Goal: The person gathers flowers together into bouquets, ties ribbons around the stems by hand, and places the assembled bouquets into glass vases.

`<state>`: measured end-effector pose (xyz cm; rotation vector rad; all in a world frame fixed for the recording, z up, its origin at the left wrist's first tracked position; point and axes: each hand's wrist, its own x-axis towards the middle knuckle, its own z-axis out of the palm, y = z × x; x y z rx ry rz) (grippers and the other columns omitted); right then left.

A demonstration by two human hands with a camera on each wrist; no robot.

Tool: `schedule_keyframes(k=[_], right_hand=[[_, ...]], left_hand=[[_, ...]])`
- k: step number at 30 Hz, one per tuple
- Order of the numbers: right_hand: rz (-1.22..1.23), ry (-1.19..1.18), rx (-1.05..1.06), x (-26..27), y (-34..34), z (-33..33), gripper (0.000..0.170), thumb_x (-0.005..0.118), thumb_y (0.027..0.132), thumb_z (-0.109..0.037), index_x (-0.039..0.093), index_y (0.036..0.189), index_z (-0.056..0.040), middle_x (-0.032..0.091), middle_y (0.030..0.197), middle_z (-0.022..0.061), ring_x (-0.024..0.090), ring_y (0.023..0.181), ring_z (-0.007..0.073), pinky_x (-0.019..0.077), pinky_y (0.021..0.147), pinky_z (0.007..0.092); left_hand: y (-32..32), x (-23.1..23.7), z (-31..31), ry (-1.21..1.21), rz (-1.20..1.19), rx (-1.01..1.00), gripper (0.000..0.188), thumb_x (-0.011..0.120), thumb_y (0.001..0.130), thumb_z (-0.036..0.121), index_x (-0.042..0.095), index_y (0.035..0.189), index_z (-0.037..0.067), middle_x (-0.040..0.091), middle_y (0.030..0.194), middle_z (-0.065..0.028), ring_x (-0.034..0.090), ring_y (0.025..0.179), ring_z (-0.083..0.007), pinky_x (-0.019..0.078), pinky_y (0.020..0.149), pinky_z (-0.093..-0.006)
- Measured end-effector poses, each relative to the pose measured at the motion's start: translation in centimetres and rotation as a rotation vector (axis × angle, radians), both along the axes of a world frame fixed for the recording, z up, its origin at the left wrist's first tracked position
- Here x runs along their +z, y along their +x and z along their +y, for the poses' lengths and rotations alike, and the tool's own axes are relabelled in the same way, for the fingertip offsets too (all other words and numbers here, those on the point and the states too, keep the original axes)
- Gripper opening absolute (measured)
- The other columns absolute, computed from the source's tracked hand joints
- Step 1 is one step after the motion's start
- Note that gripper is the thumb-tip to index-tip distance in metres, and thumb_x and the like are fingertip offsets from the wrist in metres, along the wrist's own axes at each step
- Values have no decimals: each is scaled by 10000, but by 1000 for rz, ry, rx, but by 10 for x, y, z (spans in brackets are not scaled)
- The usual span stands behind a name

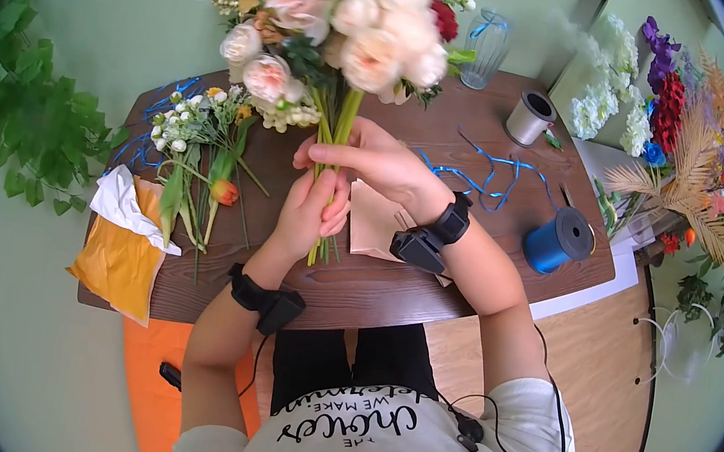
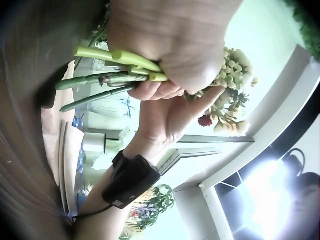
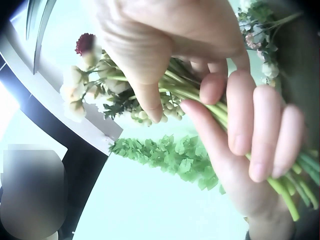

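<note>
A bouquet [image 1: 349,35] of pale pink and cream flowers, with a sunflower and dark red blooms, is held up over the table, heads away from the body. My left hand [image 1: 313,216] grips the lower stems, its fingers curled round them in the right wrist view. Just above it, my right hand [image 1: 387,166] holds the stems below the blooms, thumb across the near side. Cut stem ends [image 2: 100,80] stick out past the left hand in the left wrist view. Part of the stems is hidden behind the fingers.
Loose flowers [image 1: 207,162] and a yellow-and-white wrapper [image 1: 130,238] lie at the table's left. Brown paper [image 1: 371,223] lies beneath the hands. To the right are a blue ribbon spool [image 1: 554,241], a silver spool [image 1: 531,118] and curled blue ribbon [image 1: 498,184]. A glass vase [image 1: 485,56] stands behind.
</note>
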<state>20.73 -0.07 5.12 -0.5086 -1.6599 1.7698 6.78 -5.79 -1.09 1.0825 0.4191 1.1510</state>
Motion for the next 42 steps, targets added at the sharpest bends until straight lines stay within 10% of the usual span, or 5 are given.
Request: schedule_keyframes(k=[11, 32, 42], right_hand=[[-10, 4, 123, -10, 5, 19, 243, 579, 937, -239, 591, 1072, -38, 679, 1024, 132, 641, 839, 110, 497, 716, 219], [-46, -33, 95, -10, 4, 18, 297, 603, 926, -245, 599, 1106, -9, 684, 1011, 109, 634, 857, 104, 501, 763, 241], [-609, 791, -281, 26, 53, 6, 463, 698, 826, -306, 603, 1083, 67, 695, 942, 160, 683, 831, 227, 538, 759, 313]], left_hand=[[-8, 6, 2, -141, -179, -252, 276, 319, 1026, 365, 409, 924, 125, 343, 581, 38, 298, 399, -49, 257, 373, -187], [-3, -5, 6, -29, 24, -43, 265, 392, 1009, 352, 409, 938, 97, 380, 609, 10, 374, 428, -85, 343, 420, -223], [-4, 9, 2, -92, -9, 53, 253, 383, 1021, 283, 399, 857, 92, 356, 582, 26, 336, 415, -52, 293, 379, -197]])
